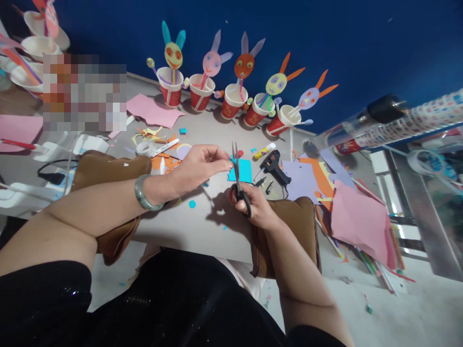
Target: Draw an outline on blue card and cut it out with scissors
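Note:
My left hand (202, 167), with a green bangle (142, 193) on its wrist, is closed in a pinch. A bit of bright blue paper shows at its fingertips, partly hidden by them. My right hand (253, 205) grips black-handled scissors (238, 179), blades pointing up and slightly apart beside the left fingertips. Behind the scissors is a square of blue paper (245, 171); I cannot tell whether the pinched bit is joined to it. A small round blue paper piece (192, 204) lies on the table nearer to me.
Several red paper cups (234, 102) with paper rabbit faces line the blue wall. A black glue gun (275, 168) and a glue stick (265, 151) lie right of the hands. Brown cushions (294, 219) sit under both forearms. Pink paper (361, 219) overlaps straws at right.

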A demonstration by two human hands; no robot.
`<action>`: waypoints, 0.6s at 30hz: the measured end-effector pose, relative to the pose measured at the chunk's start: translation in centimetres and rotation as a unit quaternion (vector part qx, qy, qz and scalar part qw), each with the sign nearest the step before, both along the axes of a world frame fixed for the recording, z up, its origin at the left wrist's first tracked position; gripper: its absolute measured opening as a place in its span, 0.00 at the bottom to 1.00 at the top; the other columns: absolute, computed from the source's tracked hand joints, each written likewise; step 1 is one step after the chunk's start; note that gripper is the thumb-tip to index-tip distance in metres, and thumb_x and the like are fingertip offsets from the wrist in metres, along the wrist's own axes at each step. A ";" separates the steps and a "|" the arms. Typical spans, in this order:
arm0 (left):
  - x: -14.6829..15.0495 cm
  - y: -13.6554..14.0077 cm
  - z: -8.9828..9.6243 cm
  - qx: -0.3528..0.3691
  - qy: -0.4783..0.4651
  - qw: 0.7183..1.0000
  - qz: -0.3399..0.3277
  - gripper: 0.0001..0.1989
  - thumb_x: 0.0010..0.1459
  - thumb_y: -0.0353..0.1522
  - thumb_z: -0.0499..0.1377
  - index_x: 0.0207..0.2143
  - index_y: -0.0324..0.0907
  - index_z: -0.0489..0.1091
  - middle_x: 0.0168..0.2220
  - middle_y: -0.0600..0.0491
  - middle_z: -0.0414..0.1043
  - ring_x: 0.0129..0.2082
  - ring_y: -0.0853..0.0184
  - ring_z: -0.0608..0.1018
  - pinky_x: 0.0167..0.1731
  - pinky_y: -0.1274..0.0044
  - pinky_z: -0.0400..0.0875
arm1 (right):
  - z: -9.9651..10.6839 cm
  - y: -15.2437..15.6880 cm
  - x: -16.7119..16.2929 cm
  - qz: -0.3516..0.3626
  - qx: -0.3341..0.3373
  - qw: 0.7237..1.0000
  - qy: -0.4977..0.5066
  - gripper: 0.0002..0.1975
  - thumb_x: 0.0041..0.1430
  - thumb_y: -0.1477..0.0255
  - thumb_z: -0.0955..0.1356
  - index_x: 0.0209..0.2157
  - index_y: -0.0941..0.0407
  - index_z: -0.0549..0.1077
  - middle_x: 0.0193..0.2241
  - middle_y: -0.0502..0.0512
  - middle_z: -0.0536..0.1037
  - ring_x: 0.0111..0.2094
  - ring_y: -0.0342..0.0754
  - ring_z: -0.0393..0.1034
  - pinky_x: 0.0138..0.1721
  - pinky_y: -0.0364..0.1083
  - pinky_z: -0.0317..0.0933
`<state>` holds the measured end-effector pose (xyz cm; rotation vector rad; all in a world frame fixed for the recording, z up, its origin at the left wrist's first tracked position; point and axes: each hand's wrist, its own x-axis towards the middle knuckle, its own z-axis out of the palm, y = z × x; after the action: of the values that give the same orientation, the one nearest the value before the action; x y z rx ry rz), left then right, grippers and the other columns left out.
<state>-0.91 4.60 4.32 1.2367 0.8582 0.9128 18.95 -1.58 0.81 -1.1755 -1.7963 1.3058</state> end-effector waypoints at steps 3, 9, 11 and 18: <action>0.0 0.0 0.0 0.000 0.002 1.000 -0.001 0.08 0.49 0.35 0.66 0.25 0.41 0.72 0.28 0.54 0.74 0.31 0.71 0.72 0.34 0.76 0.68 | 0.2 0.0 0.0 -0.002 -0.005 1.000 0.000 0.34 0.52 0.35 0.66 0.23 0.55 0.64 0.23 0.49 0.66 0.27 0.43 0.57 0.30 0.45 0.52; 0.0 0.0 0.1 -0.006 0.007 1.000 0.002 0.09 0.48 0.36 0.67 0.26 0.40 0.72 0.29 0.54 0.74 0.31 0.71 0.72 0.34 0.75 0.67 | 0.3 -0.1 -0.1 -0.006 -0.015 1.000 0.002 0.35 0.51 0.35 0.66 0.23 0.55 0.64 0.22 0.48 0.65 0.26 0.43 0.56 0.29 0.45 0.52; 0.0 0.0 0.1 -0.010 0.008 1.000 0.001 0.09 0.48 0.36 0.67 0.26 0.40 0.72 0.29 0.54 0.73 0.30 0.71 0.71 0.33 0.76 0.66 | 0.3 -0.1 -0.1 -0.005 -0.012 1.000 0.002 0.35 0.51 0.35 0.66 0.23 0.55 0.64 0.22 0.48 0.65 0.26 0.43 0.56 0.29 0.45 0.52; -0.3 0.0 0.0 -0.014 0.012 1.000 -0.019 0.12 0.53 0.41 0.66 0.26 0.41 0.73 0.25 0.56 0.68 0.27 0.72 0.68 0.29 0.76 0.62 | 0.2 0.0 0.0 -0.006 -0.019 1.000 0.004 0.35 0.51 0.35 0.66 0.23 0.55 0.64 0.22 0.48 0.65 0.24 0.42 0.55 0.28 0.44 0.51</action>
<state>-1.17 4.59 4.30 1.2382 0.8623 0.8547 18.92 -1.63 1.02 -1.1972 -1.7637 1.3418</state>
